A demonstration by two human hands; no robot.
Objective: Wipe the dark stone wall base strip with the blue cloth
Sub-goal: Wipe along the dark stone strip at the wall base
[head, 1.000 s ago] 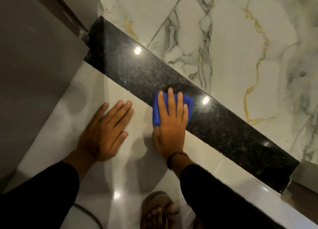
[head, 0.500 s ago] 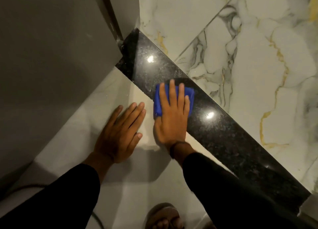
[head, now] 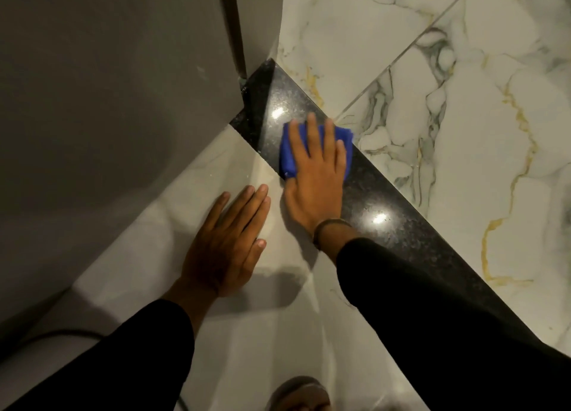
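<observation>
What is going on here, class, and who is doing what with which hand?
A person is crouched over a pale floor, cleaning the dark stone wall base strip that runs below a white marble wall. The right hand lies flat on a folded blue cloth, pressing it against the strip near the corner by a grey panel. The left hand rests open on the floor as a brace. A dark band circles the right wrist.
</observation>
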